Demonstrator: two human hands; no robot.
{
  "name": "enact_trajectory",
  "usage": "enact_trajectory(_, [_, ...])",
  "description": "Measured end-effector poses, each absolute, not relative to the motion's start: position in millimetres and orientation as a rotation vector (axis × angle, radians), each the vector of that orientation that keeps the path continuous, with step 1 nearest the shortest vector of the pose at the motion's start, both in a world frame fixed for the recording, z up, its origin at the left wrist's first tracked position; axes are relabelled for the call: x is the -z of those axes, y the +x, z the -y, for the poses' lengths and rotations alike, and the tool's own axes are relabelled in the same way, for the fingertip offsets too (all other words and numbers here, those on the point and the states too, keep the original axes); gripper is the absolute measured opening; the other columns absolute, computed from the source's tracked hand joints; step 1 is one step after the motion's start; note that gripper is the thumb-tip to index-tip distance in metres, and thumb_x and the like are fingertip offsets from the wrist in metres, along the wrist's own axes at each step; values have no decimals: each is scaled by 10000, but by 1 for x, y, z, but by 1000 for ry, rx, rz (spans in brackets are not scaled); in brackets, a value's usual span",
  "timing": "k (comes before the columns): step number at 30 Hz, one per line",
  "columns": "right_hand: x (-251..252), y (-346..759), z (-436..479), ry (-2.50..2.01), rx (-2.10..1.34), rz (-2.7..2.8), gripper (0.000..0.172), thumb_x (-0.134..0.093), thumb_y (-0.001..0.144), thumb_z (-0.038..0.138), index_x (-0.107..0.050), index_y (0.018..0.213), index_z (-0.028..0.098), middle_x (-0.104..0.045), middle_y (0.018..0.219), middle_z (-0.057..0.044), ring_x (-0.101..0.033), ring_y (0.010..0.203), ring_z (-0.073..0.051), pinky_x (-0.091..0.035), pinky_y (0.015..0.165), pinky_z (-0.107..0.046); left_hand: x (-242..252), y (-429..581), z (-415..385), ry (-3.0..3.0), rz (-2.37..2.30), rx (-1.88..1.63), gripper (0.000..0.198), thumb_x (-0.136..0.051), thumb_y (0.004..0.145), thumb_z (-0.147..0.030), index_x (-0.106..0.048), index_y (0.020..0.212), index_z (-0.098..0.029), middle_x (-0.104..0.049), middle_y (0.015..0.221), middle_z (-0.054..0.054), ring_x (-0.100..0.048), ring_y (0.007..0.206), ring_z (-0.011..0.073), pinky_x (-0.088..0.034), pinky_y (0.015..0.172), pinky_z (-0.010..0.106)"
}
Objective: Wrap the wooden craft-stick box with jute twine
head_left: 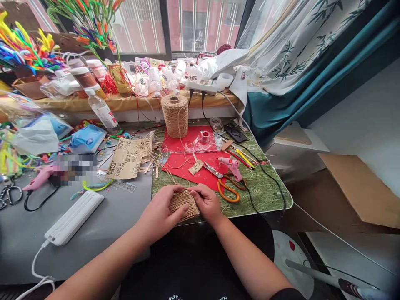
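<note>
Head view: twine-wrapped piece (179, 203), between both hands; left grip (162, 212) is clasping its left side, right grip (207, 203) is pinching its upper right edge. Twine spool (174, 121) is standing beyond; orange-handled scissors (220, 176) are lying right. Even tension is probably serving neat strands best.

Holding the twine piece (179, 203) between left hand (161, 213) and right hand (208, 205), before the spool (175, 121), left of the scissors (219, 175) and glue gun (233, 168).
</note>
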State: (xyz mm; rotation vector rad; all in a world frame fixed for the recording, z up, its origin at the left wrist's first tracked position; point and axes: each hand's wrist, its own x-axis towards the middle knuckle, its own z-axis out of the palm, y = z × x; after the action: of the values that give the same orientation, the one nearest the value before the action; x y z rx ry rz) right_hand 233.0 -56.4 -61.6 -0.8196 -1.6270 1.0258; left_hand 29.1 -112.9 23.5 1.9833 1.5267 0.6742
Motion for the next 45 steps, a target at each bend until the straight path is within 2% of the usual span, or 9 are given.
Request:
enact_trajectory(4, [61, 235, 56, -784, -1142, 1587, 239, -584, 1050, 341, -795, 1139, 271, -753, 991, -58, -692, 920, -209, -546, 890, -359, -23, 39, 106, 2094, -1553, -673, 267, -585, 1013, -404, -583, 1232, -251, -677, 1212, 69, -622, 1150, 264, -509, 1024, 463])
enact_trajectory(7, [64, 237, 56, -743, -1286, 1526, 249, -596, 1027, 340, -785, 1170, 265, -732, 1017, -60, -676, 937, -209, -543, 890, -358, -21, 39, 106, 2099, -1563, -673, 267, -586, 1014, -399, -591, 1235, -249, -683, 1213, 65, -624, 1150, 257, -510, 1021, 450])
enact_trajectory(12, [71, 232, 57, -729, -1527, 1315, 222, -715, 925, 339, -781, 1119, 253, -686, 875, -16, -622, 774, -162, -532, 763, -304, -21, 40, 108, 2084, -1566, -684, 263, -586, 1014, -411, -601, 1225, -255, -688, 1222, 68, -632, 1163, 262, -510, 1027, 451])
enact_trajectory(22, [68, 227, 57, -738, -1539, 1278, 227, -727, 893, 365, -768, 1077, 240, -684, 861, -16, -613, 772, -164, -539, 757, -306, -28, 40, 107, 2239, -1603, -624, 270, -575, 1023, -407, -601, 1232, -238, -696, 1214, 88, -643, 1141, 275, -507, 1004, 477])
enact_trajectory(25, [69, 228, 57, -713, -1553, 1282, 244, -738, 907, 394, -762, 1098, 244, -694, 884, -21, -628, 786, -169, -543, 769, -314, -38, 44, 112, 2394, -1641, -589, 354, -596, 1010, -439, -572, 1299, -236, -683, 1282, 109, -628, 1187, 306, -468, 1036, 521])
enact_trajectory(29, [70, 229, 57, -715, -1508, 1319, 245, -685, 974, 438, -760, 1119, 256, -728, 1014, -47, -668, 933, -206, -541, 892, -359, -38, 53, 118, 2431, -1643, -540, 796, -744, 870, -572, -421, 1495, -200, -602, 1437, 163, -573, 1303, 364, -442, 1094, 555])
enact_trajectory(31, [70, 229, 59, -736, -1494, 1329, 252, -645, 1006, 450, -755, 1130, 261, -724, 1046, -54, -667, 975, -213, -531, 924, -366, -32, 55, 118, 2416, -1670, -508, 938, -804, 798, -592, -387, 1528, -178, -601, 1433, 181, -579, 1300, 386, -442, 1100, 569])
enact_trajectory(37, [71, 230, 63, -749, -1563, 1246, 263, -688, 990, 436, -674, 1195, 272, -576, 821, 15, -554, 722, -148, -467, 678, -274, -21, 53, 116, 2391, -1680, -479, 772, -827, 782, -550, -520, 1398, -202, -677, 1292, 142, -637, 1181, 361, -478, 1052, 552])
enact_trajectory(45, [70, 231, 61, -766, -1512, 1266, 170, -711, 974, 396, -680, 1054, 249, -667, 923, -18, -622, 838, -175, -504, 788, -300, -23, 52, 115, 2383, -1676, -474, 750, -840, 758, -579, -539, 1344, -222, -691, 1264, 136, -649, 1159, 370, -473, 1024, 541])
